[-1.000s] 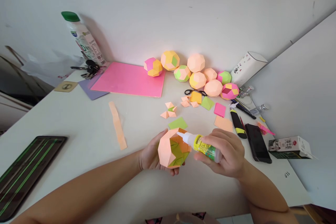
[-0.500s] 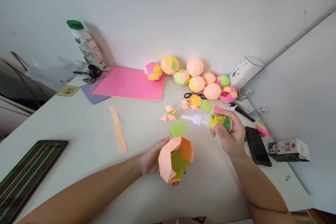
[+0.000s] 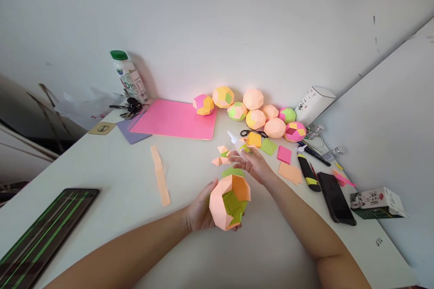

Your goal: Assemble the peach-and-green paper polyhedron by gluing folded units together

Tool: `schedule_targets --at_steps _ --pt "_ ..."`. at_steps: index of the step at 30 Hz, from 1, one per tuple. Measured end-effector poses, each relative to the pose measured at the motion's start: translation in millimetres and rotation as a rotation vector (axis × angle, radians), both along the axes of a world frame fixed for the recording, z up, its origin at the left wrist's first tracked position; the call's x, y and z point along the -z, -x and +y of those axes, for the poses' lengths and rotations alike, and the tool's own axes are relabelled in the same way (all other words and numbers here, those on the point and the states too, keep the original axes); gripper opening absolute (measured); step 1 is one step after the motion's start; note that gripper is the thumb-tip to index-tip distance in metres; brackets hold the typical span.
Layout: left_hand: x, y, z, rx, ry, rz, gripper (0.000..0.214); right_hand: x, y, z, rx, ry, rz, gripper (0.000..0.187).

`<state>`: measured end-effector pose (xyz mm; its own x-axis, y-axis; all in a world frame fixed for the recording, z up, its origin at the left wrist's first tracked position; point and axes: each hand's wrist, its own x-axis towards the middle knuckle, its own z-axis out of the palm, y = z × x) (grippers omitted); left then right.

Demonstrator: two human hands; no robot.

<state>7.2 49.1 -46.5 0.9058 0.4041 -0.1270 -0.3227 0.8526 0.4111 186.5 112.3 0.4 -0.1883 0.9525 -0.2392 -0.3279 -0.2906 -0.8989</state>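
My left hand [image 3: 202, 210] is wrapped around a half-open paper ball [image 3: 220, 203]. Its outside is peach, and the opening faces me, showing orange and olive-green panels inside. My right hand [image 3: 252, 162] keeps hold of a glue bottle [image 3: 240, 145] with a white nozzle pointing up and to the left. The lower fingers of that hand stretch toward small folded peach pieces [image 3: 222, 150] with a bit of green among them. A flat green paper [image 3: 233, 172] lies just behind the ball, partly covered by it.
Finished paper balls [image 3: 256, 119] cluster at the wall, near scissors [image 3: 244, 133]. Sticky-note stacks in orange, green [image 3: 269, 146], pink [image 3: 284, 154] and peach [image 3: 290, 173] lie to the right. Beyond are a cutter knife [image 3: 308, 172], phone [image 3: 336, 198] and carton [image 3: 377, 203]. A peach strip [image 3: 160, 176] lies left.
My right hand has moved left with the glue bottle, from above the right side to the small folded pieces. The bottle's nozzle now tips upward. My left hand still holds the ball.
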Motion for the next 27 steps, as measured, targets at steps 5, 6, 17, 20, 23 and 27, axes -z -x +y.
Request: schedule_targets --at_steps 5,6,17,20,23,27 --pt "1.5 0.3 1.0 -0.048 0.010 -0.026 0.079 15.6 8.9 2.8 0.013 0.055 -0.029 0.038" --pt "1.9 0.4 0.9 -0.050 0.011 -0.028 0.079 19.6 9.0 3.2 0.014 0.060 -0.026 0.039" --pt "-0.1 1.8 0.6 -0.091 -0.007 -0.033 0.071 20.4 6.0 4.2 -0.025 0.060 0.065 0.038" --pt "-1.4 1.3 -0.1 -0.125 -0.059 -0.045 0.069 4.6 -5.6 -4.5 -0.047 0.040 0.075 0.031" --pt "-1.6 1.0 -1.9 -0.130 -0.120 -0.075 0.064 -6.1 -26.4 -22.0 -0.095 0.021 0.092 0.025" --pt "-1.1 3.0 -5.2 -0.037 -0.228 -0.048 0.068 -4.0 -54.4 -50.5 -0.144 0.109 0.106 0.031"
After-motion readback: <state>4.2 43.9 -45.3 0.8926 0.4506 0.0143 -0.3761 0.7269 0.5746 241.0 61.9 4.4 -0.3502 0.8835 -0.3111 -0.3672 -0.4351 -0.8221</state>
